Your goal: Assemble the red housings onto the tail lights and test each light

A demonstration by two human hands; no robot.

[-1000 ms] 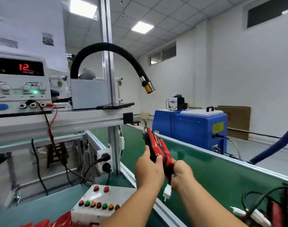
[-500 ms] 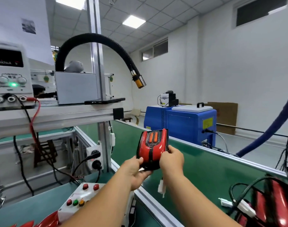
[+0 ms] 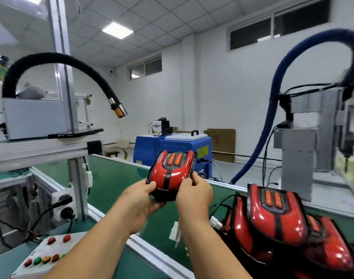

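Left hand (image 3: 139,200) and right hand (image 3: 194,196) pinch the lower edge of a glossy red-housed tail light with black stripe and orange lenses (image 3: 171,174), held upright. Its white plastic plug (image 3: 174,232) dangles unconnected below the grip. The housing looks fitted; whether the light has been tested cannot be told. Right of the grip, a loose heap of like red tail lights (image 3: 272,218) lies in no visible bin.

A factory assembly line: long green-belted bench (image 3: 115,178), black ribbed extraction hose (image 3: 51,57), white push-button control box (image 3: 45,256), blue metal machine cabinet (image 3: 172,150).

Button box (image 3: 45,256) lies left, stacked tail lights (image 3: 276,222) right.
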